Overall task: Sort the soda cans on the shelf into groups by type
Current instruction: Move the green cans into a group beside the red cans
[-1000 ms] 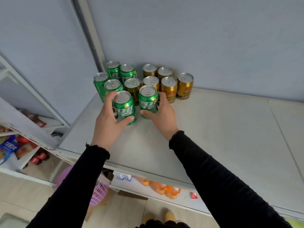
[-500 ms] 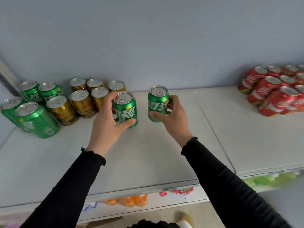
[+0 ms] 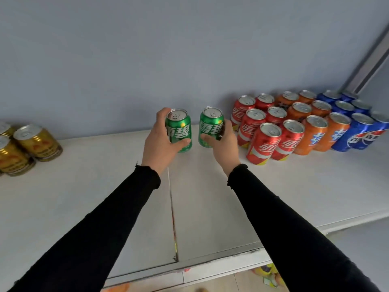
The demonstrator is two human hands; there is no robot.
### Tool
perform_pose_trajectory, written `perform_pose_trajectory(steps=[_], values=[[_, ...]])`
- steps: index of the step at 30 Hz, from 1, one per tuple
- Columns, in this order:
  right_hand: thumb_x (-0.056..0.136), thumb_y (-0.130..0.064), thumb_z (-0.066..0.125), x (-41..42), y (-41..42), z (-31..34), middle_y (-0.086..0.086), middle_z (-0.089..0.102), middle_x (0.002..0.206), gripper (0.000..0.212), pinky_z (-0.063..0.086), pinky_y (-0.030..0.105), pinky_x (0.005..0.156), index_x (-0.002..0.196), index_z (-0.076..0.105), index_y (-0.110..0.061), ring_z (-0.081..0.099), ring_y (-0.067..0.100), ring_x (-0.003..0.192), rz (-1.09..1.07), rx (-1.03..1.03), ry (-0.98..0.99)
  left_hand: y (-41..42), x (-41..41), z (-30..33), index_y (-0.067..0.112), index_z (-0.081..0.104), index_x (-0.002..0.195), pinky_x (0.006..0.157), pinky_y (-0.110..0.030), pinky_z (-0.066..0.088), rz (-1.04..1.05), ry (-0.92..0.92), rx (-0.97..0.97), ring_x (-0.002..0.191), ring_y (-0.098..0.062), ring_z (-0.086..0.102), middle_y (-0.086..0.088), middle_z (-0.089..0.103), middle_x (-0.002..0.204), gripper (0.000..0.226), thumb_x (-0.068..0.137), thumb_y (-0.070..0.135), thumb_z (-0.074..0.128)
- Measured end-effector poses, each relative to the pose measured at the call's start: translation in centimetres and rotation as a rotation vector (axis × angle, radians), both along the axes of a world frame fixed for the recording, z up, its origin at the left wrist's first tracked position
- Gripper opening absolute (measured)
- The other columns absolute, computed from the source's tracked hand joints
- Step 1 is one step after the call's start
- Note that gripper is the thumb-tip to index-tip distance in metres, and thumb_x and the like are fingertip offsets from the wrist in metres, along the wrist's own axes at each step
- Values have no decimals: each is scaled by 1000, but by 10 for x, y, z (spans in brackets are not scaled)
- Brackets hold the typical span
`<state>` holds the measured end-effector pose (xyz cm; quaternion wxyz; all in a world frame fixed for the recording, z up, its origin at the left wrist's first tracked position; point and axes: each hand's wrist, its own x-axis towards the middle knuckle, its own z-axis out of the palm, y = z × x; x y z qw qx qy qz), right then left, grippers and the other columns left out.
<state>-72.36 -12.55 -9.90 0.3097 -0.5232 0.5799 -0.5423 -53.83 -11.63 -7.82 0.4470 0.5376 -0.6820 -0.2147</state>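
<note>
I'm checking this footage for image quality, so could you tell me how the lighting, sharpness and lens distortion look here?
Head view: soft, even light, only faint shadows on the shelf; small glints on the gold cans; green cans in the left hand and right hand sharp, labels readable; wide-angle bending tilts edge cans outward.

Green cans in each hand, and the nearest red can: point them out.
Left-hand green can [image 3: 179,131], head view, front label.
Right-hand green can [image 3: 210,127], head view, front label.
Nearest red can [image 3: 263,146], head view, side label.

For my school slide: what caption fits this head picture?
Each hand, left and right, holds a green can beside red cans.
</note>
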Motion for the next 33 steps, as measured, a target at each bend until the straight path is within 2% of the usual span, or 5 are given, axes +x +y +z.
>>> perform_pose_trajectory(steps=[11, 17, 22, 27, 33], values=[[81, -2, 73, -32, -52, -13, -2, 61, 120, 58, 47, 26, 100, 131, 47, -16, 59, 3, 112, 19, -33, -57, -65, -68, -16, 34, 33, 136, 86, -46, 56, 76, -119, -18, 110, -18, 60, 4, 54, 127, 86, 68, 28, 86], [83, 2, 69, -34, -58, -14, -3, 54, 131, 68, 37, 5, 96, 142, 39, -15, 52, 0, 119, 72, -29, -55, -65, -77, -21, 30, 31, 140, 88, -42, 54, 106, -105, -48, 115, -18, 57, 3, 52, 131, 89, 71, 25, 86], [82, -3, 71, -28, -32, -16, -1, 51, 144, 80, 38, 39, 115, 150, 30, -19, 48, 10, 133, 95, 35, -54, -51, -65, -21, 28, 13, 156, 96, -33, 49, 78, -96, 74, 124, -18, 57, -6, 55, 140, 108, 76, 29, 86], [93, -19, 66, -5, 17, -16, 9, 16, 166, 84, 15, 40, 125, 159, 14, -12, 12, 23, 153, 131, 8, 355, -14, -14, -21, 18, 35, 151, 107, -33, 40, 112, -345, 25, 132, -21, 47, -5, 50, 145, 72, 90, 31, 71], [96, -26, 62, 67, 32, 2, 12, 28, 161, 63, 22, 37, 121, 152, 36, -12, 21, 31, 147, 440, -62, 742, 50, 89, -10, 20, 54, 137, 102, -24, 37, 243, -522, 4, 125, -18, 47, 4, 54, 136, 47, 94, 35, 65]])
